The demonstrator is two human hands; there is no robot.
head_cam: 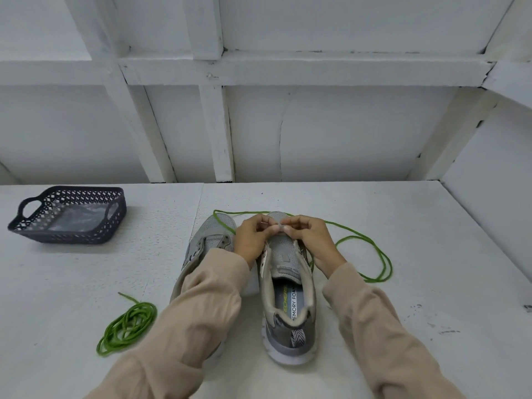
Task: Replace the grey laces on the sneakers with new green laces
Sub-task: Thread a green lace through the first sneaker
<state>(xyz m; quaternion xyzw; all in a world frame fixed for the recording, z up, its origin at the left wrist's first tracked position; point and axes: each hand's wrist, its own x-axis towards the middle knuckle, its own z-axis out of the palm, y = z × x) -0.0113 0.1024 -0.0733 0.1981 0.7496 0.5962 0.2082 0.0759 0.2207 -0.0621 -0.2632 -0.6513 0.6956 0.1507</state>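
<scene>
Two grey sneakers stand side by side, toes pointing away from me. The right sneaker (288, 300) shows its open tongue and insole, with no lace visible in its eyelets. The left sneaker (210, 240) is partly hidden under my left sleeve. My left hand (253, 240) and my right hand (311, 240) meet over the right sneaker's toe end, fingertips pinched together at the lowest eyelets. A long green lace (374, 254) loops from the toe area out to the right; its end appears held between my fingers. A second green lace (128, 323) lies coiled at the front left.
A dark perforated plastic basket (17, 224) with a clear bag inside sits at the far left of the white table (403, 214). A white panelled wall rises behind, and a white side wall borders the table's right edge.
</scene>
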